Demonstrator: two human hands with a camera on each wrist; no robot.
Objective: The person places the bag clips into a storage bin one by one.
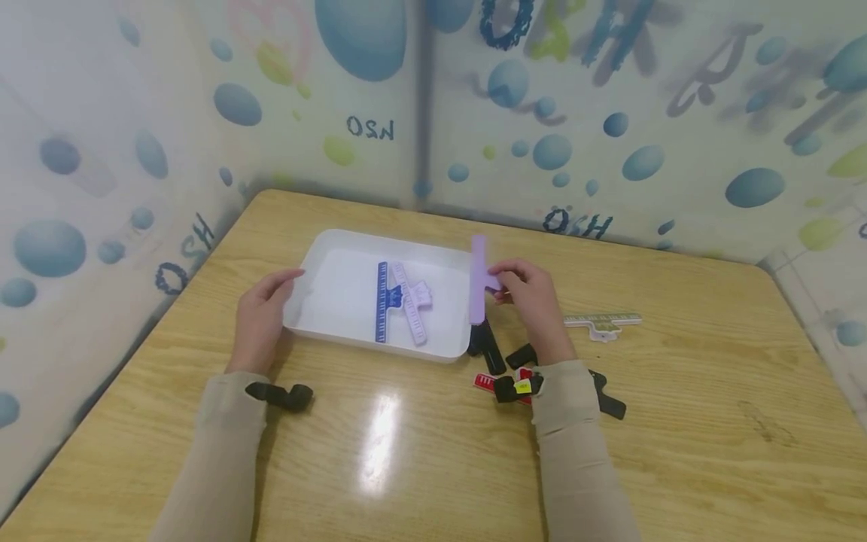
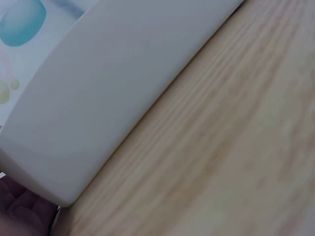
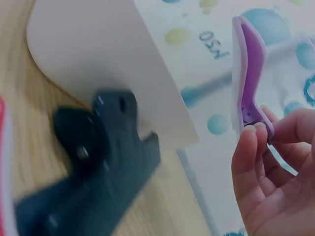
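My right hand (image 1: 531,297) pinches a light purple bag clip (image 1: 478,280) by its handle, above the right end of a white tray (image 1: 332,242). In the right wrist view, that clip (image 3: 253,69) is seen end-on, its long bars slightly parted beyond the fingertips. My left hand (image 1: 259,320) holds the tray's left end; the left wrist view shows its fingers (image 2: 22,204) bent at the tray's corner, partly hidden. Inside the tray lie a dark blue clip (image 1: 382,305) and a pale lilac clip (image 1: 410,309), their handles overlapping.
Several black clips (image 1: 494,350) and a red clip (image 1: 484,382) lie by the tray's right front corner, partly under my right wrist. A white-and-gold clip (image 1: 603,324) lies farther right. Patterned walls (image 1: 420,135) border the wooden table (image 1: 325,467) at the back and left.
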